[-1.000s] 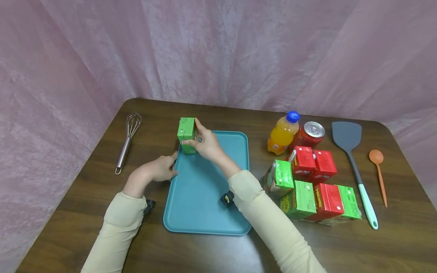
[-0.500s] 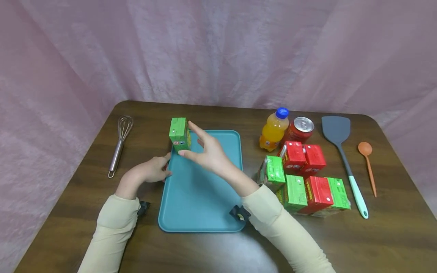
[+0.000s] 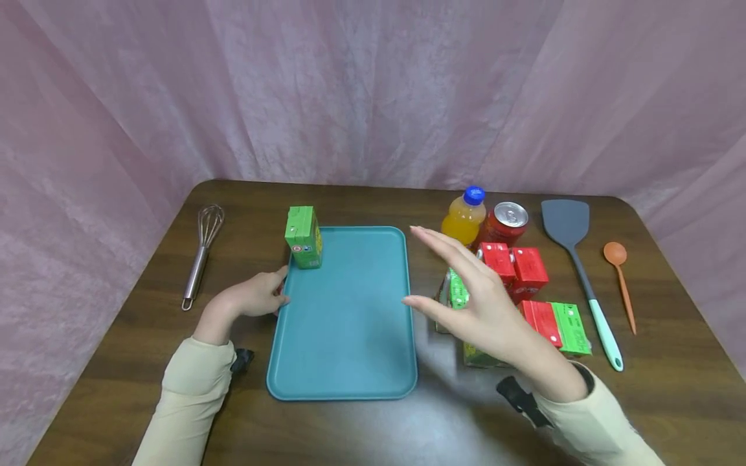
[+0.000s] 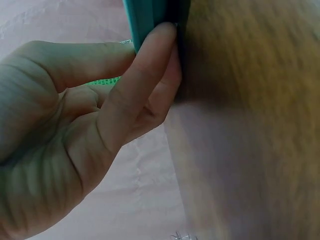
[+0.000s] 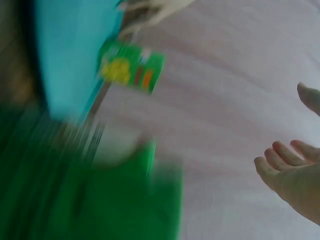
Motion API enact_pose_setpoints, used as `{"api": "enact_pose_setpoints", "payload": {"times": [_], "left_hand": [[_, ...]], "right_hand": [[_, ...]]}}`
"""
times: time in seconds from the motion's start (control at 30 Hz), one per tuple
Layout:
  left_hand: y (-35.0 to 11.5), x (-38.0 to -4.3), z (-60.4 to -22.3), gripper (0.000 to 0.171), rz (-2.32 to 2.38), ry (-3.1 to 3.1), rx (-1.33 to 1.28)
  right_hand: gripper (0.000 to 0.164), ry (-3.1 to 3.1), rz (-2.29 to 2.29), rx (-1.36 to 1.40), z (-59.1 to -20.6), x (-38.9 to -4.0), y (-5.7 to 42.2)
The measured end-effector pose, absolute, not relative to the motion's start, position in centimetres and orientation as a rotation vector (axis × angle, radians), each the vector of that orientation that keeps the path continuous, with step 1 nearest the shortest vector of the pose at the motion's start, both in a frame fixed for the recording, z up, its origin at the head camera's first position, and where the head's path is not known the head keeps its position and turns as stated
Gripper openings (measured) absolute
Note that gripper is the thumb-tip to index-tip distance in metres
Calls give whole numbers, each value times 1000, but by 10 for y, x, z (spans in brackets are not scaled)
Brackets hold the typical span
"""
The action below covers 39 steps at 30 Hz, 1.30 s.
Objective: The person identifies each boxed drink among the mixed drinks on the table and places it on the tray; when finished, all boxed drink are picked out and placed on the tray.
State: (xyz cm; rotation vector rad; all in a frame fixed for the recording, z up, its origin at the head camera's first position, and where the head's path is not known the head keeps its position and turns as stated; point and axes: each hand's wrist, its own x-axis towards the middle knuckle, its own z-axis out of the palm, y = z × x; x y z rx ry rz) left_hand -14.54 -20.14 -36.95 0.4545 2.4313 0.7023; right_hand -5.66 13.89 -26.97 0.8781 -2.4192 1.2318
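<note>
A teal tray [image 3: 350, 323] lies on the table, and a green drink carton [image 3: 304, 238] stands upright in its far left corner. My left hand [image 3: 253, 298] grips the tray's left rim. In the left wrist view, the left hand [image 4: 115, 90] has its thumb and curled fingers about the tray's edge [image 4: 142, 20]. Fingers straight and spread, my right hand [image 3: 478, 304] holds nothing over the cartons right of the tray. It partly hides a green carton [image 3: 458, 292] and others. The right wrist view is blurred, with the right hand [image 5: 292, 172] at its right edge.
Red cartons [image 3: 529, 272] and another green carton [image 3: 570, 329] stand to the right. Behind them are an orange drink bottle [image 3: 462, 220] and a red can [image 3: 506, 223]. A turner [image 3: 574, 239] and orange spoon [image 3: 619, 265] lie far right; a whisk [image 3: 204, 249] lies left.
My right hand has let go of the green carton in the tray's corner and moved right, over the other cartons. My left hand stays at the tray's rim.
</note>
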Motion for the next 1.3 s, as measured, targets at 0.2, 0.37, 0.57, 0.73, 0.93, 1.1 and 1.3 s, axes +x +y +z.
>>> {"api": "enact_pose_setpoints", "payload": {"times": [0.2, 0.37, 0.57, 0.73, 0.93, 1.1, 1.3], "left_hand": [[-201, -144, -370, 68, 742, 2423, 461], [-199, -144, -369, 67, 774, 2411, 459], [-199, -145, -370, 66, 755, 2421, 444], [-200, -146, -371, 66, 745, 2429, 444], [-200, -146, -373, 66, 757, 2427, 439], [-199, -146, -371, 67, 755, 2424, 424], [-199, -144, -369, 69, 744, 2428, 421]], "right_hand": [[93, -2478, 1018, 835, -274, -42, 201], [103, -2611, 930, 737, -282, -35, 251], [106, -2715, 973, 662, -302, -31, 298], [107, -2757, 1177, 675, -323, -25, 321], [109, -2776, 1291, 677, -349, -21, 332], [107, -2849, 1283, 473, -364, -17, 331], [104, -2806, 1400, 473, -372, -18, 330]]}}
